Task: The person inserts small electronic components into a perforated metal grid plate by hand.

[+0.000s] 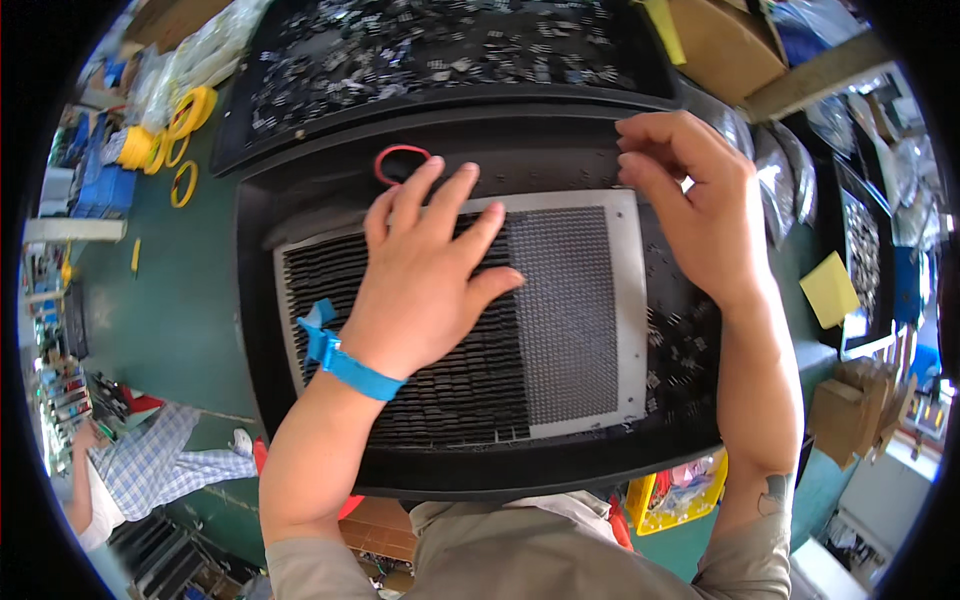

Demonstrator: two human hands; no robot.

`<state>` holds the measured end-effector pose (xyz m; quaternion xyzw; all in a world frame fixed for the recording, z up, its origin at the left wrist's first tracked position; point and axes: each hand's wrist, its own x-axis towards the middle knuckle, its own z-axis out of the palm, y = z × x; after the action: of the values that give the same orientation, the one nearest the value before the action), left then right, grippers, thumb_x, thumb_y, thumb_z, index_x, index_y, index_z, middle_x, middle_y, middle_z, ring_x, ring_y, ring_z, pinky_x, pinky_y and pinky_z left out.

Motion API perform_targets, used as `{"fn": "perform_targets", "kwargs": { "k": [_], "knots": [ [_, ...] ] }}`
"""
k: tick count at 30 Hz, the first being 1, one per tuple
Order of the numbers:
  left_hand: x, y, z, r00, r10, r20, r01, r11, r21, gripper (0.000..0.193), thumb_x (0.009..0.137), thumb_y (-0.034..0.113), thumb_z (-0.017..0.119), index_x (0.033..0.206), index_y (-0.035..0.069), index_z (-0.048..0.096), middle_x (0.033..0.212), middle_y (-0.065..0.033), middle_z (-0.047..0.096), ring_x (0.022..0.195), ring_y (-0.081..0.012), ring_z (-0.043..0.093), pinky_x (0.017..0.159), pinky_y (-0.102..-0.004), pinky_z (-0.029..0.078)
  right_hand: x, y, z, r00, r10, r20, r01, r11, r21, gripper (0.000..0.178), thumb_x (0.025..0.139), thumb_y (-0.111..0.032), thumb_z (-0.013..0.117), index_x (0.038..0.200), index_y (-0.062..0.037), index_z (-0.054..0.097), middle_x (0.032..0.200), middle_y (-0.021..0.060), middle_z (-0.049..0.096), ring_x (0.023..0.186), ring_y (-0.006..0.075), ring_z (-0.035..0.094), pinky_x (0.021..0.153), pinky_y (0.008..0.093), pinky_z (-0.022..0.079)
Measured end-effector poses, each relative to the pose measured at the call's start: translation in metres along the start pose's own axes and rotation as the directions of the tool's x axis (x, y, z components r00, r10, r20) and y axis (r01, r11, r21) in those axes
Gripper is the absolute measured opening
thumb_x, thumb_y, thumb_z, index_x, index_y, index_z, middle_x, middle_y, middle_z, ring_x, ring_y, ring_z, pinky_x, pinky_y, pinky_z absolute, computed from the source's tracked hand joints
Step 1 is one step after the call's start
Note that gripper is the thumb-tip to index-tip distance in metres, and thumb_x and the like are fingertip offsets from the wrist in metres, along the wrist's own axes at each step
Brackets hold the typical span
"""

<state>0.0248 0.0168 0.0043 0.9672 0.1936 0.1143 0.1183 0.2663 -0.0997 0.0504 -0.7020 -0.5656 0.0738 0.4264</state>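
A flat metal plate [628,300] with a pale frame lies in a black tray [690,440]. Rows of small black parts [450,400] cover its left and middle portion, while the right portion is a bare grid of little holes [565,310]. My left hand [425,260], a blue strap [365,378] round its wrist, is spread palm down over the filled rows; whether it touches them I cannot tell. Off the plate's far right corner, my right hand [690,190] has thumb and fingertips drawn together. Anything between them is too small to make out.
Loose small parts [675,345] lie in the tray right of the plate. A red-rimmed ring [402,160] rests behind it. Farther back stands another black tray [450,95] of scattered parts. Yellow tape rolls [190,115] sit at left, a yellow crate [680,500] below right. Another person [150,460] is at lower left.
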Motion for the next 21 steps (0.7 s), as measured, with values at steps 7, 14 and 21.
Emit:
{"fn": "perform_targets", "kwargs": {
  "k": [7, 14, 21],
  "knots": [
    [0.001, -0.007, 0.006, 0.999, 0.036, -0.022, -0.035, 0.999, 0.005, 0.053, 0.093, 0.037, 0.08, 0.135, 0.007, 0.072, 0.16, -0.0185, 0.049, 0.15, -0.0444, 0.037, 0.122, -0.0579, 0.029, -0.07, 0.023, -0.058, 0.774, 0.287, 0.564, 0.079, 0.841, -0.536, 0.02, 0.089, -0.013, 0.076, 0.106, -0.0045, 0.069, 0.106, 0.0162, 0.071, 0.1, 0.0402, 0.07, 0.086, 0.0491, 0.057],
    [0.005, -0.009, 0.009, 0.997, 0.051, -0.054, -0.051, 0.999, 0.01, 0.052, 0.091, 0.039, 0.081, 0.133, 0.009, 0.074, 0.157, -0.0175, 0.053, 0.149, -0.0423, 0.039, 0.119, -0.0575, 0.032, -0.1, 0.023, -0.043, 0.729, 0.325, 0.602, 0.029, 0.864, -0.502, 0.022, 0.085, -0.011, 0.078, 0.101, -0.0038, 0.065, 0.104, 0.0169, 0.066, 0.097, 0.0417, 0.07, 0.085, 0.0496, 0.057],
    [0.003, -0.015, 0.015, 0.99, 0.059, -0.129, -0.064, 0.997, -0.031, 0.052, 0.087, 0.041, 0.084, 0.129, 0.011, 0.076, 0.154, -0.0177, 0.055, 0.149, -0.0418, 0.04, 0.117, -0.0591, 0.034, -0.095, 0.021, -0.052, 0.837, 0.395, 0.378, -0.247, 0.89, -0.384, 0.018, 0.084, -0.004, 0.072, 0.096, -0.0001, 0.06, 0.09, 0.0206, 0.065, 0.085, 0.042, 0.066, 0.076, 0.0464, 0.053]
  ]
}}
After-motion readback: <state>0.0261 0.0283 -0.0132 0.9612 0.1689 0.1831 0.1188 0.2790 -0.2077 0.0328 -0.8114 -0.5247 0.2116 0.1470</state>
